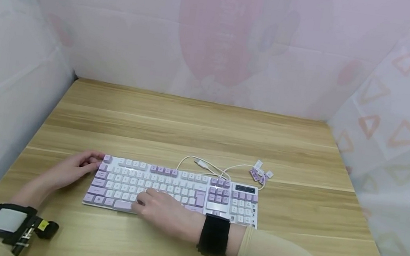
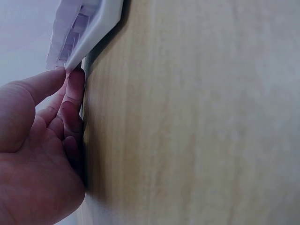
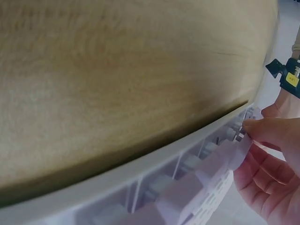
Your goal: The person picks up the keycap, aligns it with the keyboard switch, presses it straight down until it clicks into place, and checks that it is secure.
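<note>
A white and lilac keyboard (image 1: 189,187) lies flat on the wooden table. At its upper left corner, my left hand (image 1: 75,166) holds the edge; in the left wrist view the thumb and forefinger of that hand (image 2: 37,136) meet at the white corner of the keyboard (image 2: 101,30). My right hand (image 1: 162,209) reaches over the front edge. Its thumb and fingers pinch the long lilac space bar (image 1: 123,205) in the bottom row. From the right wrist view, this hand (image 3: 272,164) has its thumb at the front of the keys, with keycap stems showing below them.
Several loose lilac and white keycaps (image 1: 259,173) lie in a small pile behind the keyboard's right end. A white cable (image 1: 189,157) with a USB plug (image 1: 201,164) loops behind it. Patterned cloth walls (image 1: 122,46) stand around the table (image 1: 316,205).
</note>
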A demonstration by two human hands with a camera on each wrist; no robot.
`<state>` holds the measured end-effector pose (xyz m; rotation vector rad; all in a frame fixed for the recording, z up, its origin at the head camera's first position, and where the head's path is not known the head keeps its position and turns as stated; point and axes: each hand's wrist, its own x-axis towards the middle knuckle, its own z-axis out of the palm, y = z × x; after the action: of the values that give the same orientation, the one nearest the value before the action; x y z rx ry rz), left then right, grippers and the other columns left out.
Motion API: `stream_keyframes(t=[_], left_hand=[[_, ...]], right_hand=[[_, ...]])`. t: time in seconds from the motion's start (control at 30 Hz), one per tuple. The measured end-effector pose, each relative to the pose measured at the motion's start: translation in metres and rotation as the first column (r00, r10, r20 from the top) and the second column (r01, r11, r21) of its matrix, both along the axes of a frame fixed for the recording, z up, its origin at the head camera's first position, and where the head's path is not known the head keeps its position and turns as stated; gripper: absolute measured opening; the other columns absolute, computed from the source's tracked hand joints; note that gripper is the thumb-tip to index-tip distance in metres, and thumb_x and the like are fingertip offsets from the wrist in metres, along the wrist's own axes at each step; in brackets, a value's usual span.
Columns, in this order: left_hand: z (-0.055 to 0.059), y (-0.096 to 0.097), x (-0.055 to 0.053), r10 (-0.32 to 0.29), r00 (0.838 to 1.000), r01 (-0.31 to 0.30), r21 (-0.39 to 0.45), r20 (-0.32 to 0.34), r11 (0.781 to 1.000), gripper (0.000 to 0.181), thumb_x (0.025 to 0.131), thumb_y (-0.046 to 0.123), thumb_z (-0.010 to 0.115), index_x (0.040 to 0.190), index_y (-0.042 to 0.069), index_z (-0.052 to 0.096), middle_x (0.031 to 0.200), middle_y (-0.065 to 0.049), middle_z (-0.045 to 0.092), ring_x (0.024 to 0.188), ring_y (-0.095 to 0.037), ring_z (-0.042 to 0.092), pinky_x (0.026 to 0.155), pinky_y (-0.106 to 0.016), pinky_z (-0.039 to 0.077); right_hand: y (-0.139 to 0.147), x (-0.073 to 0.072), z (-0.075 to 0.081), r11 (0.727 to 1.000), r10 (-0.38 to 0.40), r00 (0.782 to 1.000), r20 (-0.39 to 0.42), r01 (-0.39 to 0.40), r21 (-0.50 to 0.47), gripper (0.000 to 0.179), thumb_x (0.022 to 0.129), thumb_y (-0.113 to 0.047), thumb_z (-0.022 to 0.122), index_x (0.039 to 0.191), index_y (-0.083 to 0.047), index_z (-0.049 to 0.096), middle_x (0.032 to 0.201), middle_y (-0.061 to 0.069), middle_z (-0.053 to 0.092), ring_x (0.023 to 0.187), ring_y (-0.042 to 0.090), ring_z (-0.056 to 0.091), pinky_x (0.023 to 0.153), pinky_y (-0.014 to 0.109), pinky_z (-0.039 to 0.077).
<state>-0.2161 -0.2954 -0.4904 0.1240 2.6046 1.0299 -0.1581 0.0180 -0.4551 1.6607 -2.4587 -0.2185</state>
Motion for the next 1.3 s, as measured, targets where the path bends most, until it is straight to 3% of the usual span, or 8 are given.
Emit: stream_keyframes(t=[0.43,0.7,0.87,1.13,1.3], left_hand=[[0.000,0.001,-0.005,-0.006,1.000,0.006,0.006,-0.012,1.000,0.051,0.106,0.041,0.046,0.143,0.005,0.048,0.118,-0.013,0.062,0.099,-0.018,0.052,0.078,-0.020,0.040],[0.000,0.002,-0.005,-0.019,1.000,0.018,-0.006,-0.023,1.000,0.049,0.106,0.040,0.046,0.141,0.007,0.049,0.116,-0.012,0.062,0.098,-0.019,0.051,0.078,-0.021,0.040],[-0.001,0.001,-0.001,-0.027,0.999,0.026,-0.023,-0.030,0.999,0.045,0.106,0.038,0.046,0.140,0.008,0.050,0.113,-0.010,0.060,0.095,-0.019,0.050,0.075,-0.022,0.040],[-0.001,-0.001,0.001,-0.016,1.000,0.016,-0.026,-0.024,1.000,0.045,0.106,0.038,0.046,0.140,0.008,0.050,0.113,-0.010,0.060,0.096,-0.019,0.050,0.075,-0.022,0.039],[-0.003,-0.002,0.001,-0.017,1.000,0.017,-0.025,-0.026,1.000,0.046,0.106,0.039,0.046,0.140,0.007,0.050,0.112,-0.010,0.060,0.093,-0.017,0.049,0.074,-0.021,0.039]], right_hand=[[0.002,0.000,-0.001,0.998,0.025,0.993,-0.117,-0.018,0.057,0.027,0.099,-0.016,0.058,0.124,-0.016,0.068,0.112,-0.004,0.066,0.097,0.008,0.059,0.083,0.017,0.051],[0.005,-0.001,0.001,0.981,0.132,0.970,-0.206,-0.097,0.170,0.026,0.100,-0.017,0.054,0.121,-0.021,0.070,0.111,-0.008,0.058,0.094,0.006,0.051,0.074,0.016,0.045],[0.008,0.005,-0.003,0.965,0.191,0.955,-0.229,-0.140,0.221,0.027,0.100,-0.017,0.053,0.118,-0.021,0.072,0.112,-0.007,0.057,0.087,0.006,0.051,0.075,0.016,0.044],[0.010,0.001,0.000,0.976,0.154,0.980,-0.129,-0.130,0.177,0.032,0.100,-0.016,0.053,0.130,-0.016,0.064,0.118,-0.006,0.058,0.096,0.007,0.054,0.083,0.017,0.047],[0.022,-0.010,0.017,0.995,0.092,0.993,0.080,-0.095,0.039,0.031,0.099,-0.018,0.058,0.129,-0.020,0.063,0.115,-0.007,0.064,0.101,0.006,0.057,0.090,0.016,0.047]])
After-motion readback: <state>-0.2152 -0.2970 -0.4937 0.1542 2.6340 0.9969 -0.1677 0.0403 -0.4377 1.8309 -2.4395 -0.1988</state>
